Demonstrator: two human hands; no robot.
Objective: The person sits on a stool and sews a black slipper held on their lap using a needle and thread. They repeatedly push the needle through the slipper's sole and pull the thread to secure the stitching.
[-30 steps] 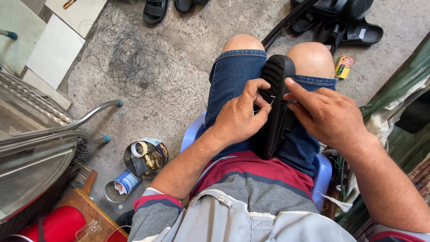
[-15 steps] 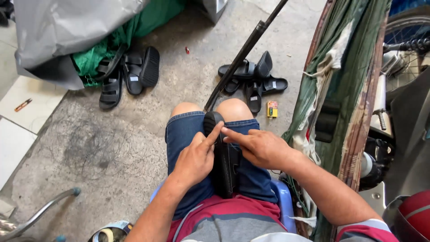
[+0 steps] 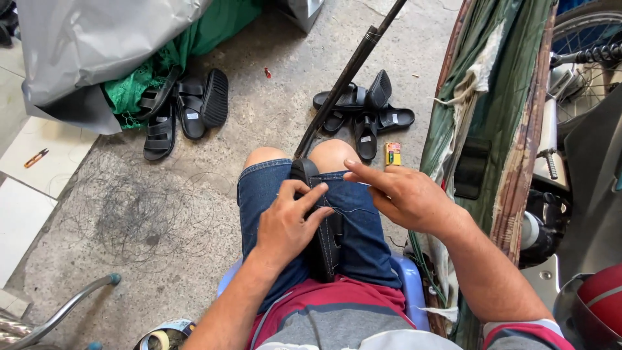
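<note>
A black sandal (image 3: 326, 249) lies lengthwise on my lap between my thighs, over blue denim shorts. My left hand (image 3: 289, 223) grips it from the left, thumb and fingers pinching its upper edge. My right hand (image 3: 403, 194) hovers just right of the sandal above my right thigh, index finger stretched out to the left and the other fingers curled. A thin pale thread (image 3: 353, 211) runs from the sandal under my left fingers across the denim into the right hand. I sit on a blue plastic stool (image 3: 409, 280).
A long black rod (image 3: 343, 81) leans up from my knees. Black sandals lie in piles at left (image 3: 188, 107) and ahead (image 3: 366, 110), with a small yellow box (image 3: 392, 153) nearby. Grey tarp (image 3: 97, 45), green netting, a motorbike (image 3: 576, 162) and a red helmet (image 3: 599, 304) surround me.
My head has lifted, so more floor ahead shows. My right hand has come off the sandal and drawn away to the right; the left hand stays on the sandal.
</note>
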